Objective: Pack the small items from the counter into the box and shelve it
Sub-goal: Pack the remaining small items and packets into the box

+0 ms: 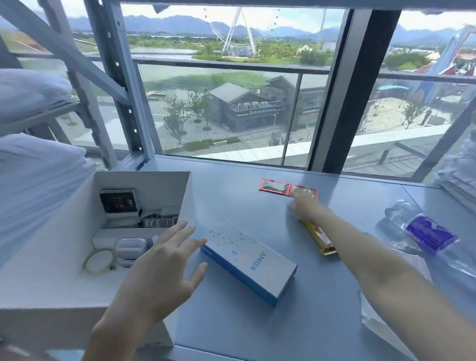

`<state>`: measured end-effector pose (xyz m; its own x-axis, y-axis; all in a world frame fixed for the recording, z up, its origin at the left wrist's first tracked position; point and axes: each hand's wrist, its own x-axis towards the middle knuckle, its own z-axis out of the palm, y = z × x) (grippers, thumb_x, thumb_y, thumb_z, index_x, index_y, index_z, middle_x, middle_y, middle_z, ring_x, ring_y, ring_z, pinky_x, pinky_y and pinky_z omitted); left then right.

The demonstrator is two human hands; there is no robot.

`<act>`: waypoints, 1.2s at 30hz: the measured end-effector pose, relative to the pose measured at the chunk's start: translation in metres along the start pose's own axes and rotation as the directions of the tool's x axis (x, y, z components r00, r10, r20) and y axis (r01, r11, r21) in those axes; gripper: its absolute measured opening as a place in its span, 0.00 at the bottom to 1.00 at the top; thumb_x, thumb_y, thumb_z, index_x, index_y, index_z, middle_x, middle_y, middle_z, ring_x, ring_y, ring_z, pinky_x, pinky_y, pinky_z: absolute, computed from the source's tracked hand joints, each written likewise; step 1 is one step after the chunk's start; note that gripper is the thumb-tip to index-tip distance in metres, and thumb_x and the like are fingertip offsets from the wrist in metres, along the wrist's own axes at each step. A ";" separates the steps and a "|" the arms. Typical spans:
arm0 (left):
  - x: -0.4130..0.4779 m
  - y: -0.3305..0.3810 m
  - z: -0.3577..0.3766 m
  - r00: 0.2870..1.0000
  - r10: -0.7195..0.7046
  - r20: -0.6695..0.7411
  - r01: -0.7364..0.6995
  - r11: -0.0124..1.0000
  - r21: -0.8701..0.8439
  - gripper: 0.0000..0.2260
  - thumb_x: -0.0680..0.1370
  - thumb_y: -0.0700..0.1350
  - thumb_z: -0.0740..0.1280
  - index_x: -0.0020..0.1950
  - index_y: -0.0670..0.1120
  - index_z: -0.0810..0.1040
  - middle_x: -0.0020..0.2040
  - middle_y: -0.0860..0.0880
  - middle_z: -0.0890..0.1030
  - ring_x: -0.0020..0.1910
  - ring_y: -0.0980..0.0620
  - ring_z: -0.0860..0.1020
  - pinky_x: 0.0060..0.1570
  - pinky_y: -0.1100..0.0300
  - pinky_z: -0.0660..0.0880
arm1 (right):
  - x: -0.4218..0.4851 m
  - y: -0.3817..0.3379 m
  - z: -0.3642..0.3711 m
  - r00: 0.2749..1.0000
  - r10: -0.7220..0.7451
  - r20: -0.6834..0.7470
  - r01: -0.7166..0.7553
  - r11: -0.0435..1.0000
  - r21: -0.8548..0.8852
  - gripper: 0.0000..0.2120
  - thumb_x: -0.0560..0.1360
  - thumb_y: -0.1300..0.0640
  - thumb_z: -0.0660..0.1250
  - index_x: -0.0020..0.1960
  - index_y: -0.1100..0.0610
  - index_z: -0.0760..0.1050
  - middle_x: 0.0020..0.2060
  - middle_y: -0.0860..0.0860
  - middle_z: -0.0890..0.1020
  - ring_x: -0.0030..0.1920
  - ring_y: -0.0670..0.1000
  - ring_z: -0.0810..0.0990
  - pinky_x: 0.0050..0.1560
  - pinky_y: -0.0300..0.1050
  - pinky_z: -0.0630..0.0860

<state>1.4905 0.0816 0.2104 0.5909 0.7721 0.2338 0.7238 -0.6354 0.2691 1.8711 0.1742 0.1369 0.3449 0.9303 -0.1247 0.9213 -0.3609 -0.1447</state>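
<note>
An open white box (59, 273) stands at the left of the blue counter (263, 325); inside lie a black packet (119, 200), a tape roll (99, 261), a small white case (131, 247) and other small items. A white and blue Anker carton (250, 261) lies beside the box. My left hand (164, 264) hovers open over the carton's near-left end, fingers spread. My right hand (306, 205) reaches far across the counter, its fingertips on a red foil sachet strip (277, 187). A gold bar wrapper (321, 239) lies partly under my right wrist.
A clear plastic water bottle (427, 233) with a purple label lies on its side at the right. Folded white linens are stacked at the far right (466, 172) and on the left shelves (29, 174). Grey shelf uprights (125, 89) stand behind the box, before a large window.
</note>
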 end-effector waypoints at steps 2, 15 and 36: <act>-0.001 0.000 0.000 0.999 0.010 -0.051 -0.011 1.000 -0.009 0.18 0.77 0.54 0.61 0.67 0.57 0.70 0.71 0.59 0.66 0.71 0.66 0.53 0.64 0.66 0.62 | 0.014 -0.005 0.005 0.998 0.037 0.048 -0.036 0.999 -0.018 0.22 0.80 0.53 0.54 0.68 0.65 0.63 0.71 0.61 0.63 0.70 0.60 0.62 0.68 0.53 0.63; -0.002 0.005 -0.003 0.986 0.033 -0.162 -0.030 0.999 0.024 0.12 0.72 0.45 0.70 0.54 0.53 0.81 0.51 0.57 0.81 0.58 0.58 0.75 0.44 0.64 0.71 | -0.026 0.003 0.034 0.932 -0.334 -0.142 0.352 0.927 0.130 0.12 0.73 0.51 0.68 0.53 0.57 0.77 0.51 0.56 0.76 0.56 0.60 0.72 0.57 0.49 0.69; 0.028 -0.037 -0.044 0.943 0.119 -0.312 -0.204 0.945 -0.256 0.15 0.76 0.45 0.66 0.62 0.49 0.75 0.60 0.56 0.76 0.59 0.58 0.73 0.59 0.59 0.71 | -0.108 -0.115 -0.091 0.865 -0.431 -0.258 0.486 0.589 0.646 0.04 0.74 0.65 0.66 0.49 0.60 0.75 0.40 0.53 0.80 0.39 0.47 0.77 0.41 0.40 0.76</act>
<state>1.4646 0.1262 0.2477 0.5320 0.6489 0.5440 0.4723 -0.7607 0.4454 1.7444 0.1206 0.2567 -0.0529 0.9767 0.2078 0.5940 0.1980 -0.7797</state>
